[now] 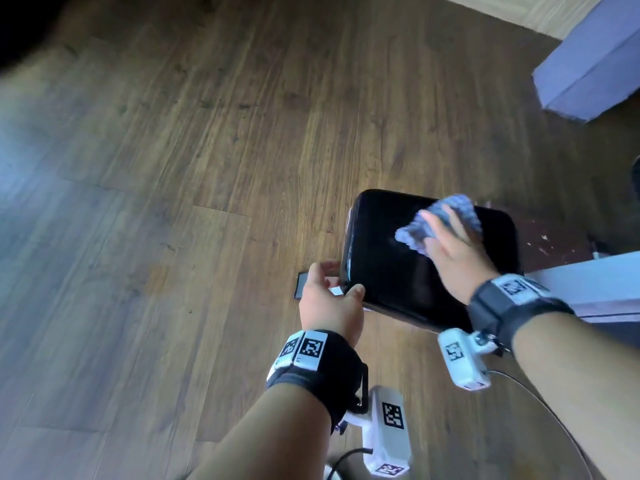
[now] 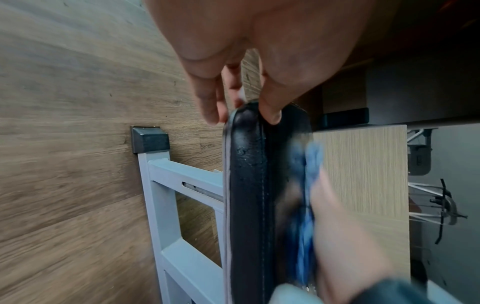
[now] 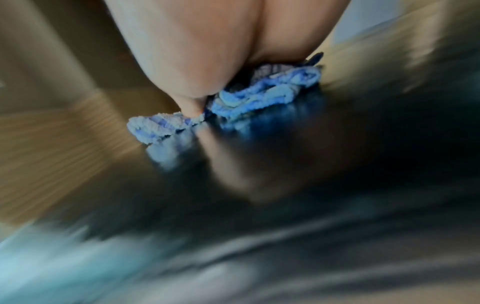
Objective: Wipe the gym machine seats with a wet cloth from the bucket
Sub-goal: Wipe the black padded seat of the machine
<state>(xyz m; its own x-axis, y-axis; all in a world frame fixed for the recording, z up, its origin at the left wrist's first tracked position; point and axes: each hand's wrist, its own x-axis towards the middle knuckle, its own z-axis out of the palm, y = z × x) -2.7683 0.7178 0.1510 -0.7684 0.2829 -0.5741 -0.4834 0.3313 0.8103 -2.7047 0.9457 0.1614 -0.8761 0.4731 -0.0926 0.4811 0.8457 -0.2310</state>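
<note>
- Seat [image 1: 398, 258]: black padded cushion with rounded corners and a stitched seam along its edge, standing above the wooden floor [image 1: 173, 168]; its glossy top reflects light
- Cloth [image 1: 440, 223]: blue, ribbed and bunched, lying on the upper far part of the seat top; in the right wrist view its folds [image 3: 249, 98] touch the dark surface and are mirrored in it
- Right hand [image 1: 453, 251]: laid on the cloth with fingers extended and spread over it, pressing it flat against the seat; the fingertips are partly hidden by the fabric, and the view from this wrist is blurred
- Left hand [image 1: 329, 303]: at the near left corner of the seat, thumb [image 2: 270, 111] on the top face and fingers [image 2: 210, 102] down the outer side, so that the corner is clamped between them
- Frame [image 2: 166, 197]: grey metal bars beneath the seat, seen in the left wrist view, ending in a dark cap [image 2: 149, 139] that rests on the floor
- Wrist bands: each forearm carries a black strap with white marker blocks; left [image 1: 311, 355], right [image 1: 512, 292]
- Panel [image 2: 363, 185]: pale wood-grain board just beyond the seat on its right side
- Box [image 1: 588, 71]: bluish-grey block at the upper right, well apart from the seat
</note>
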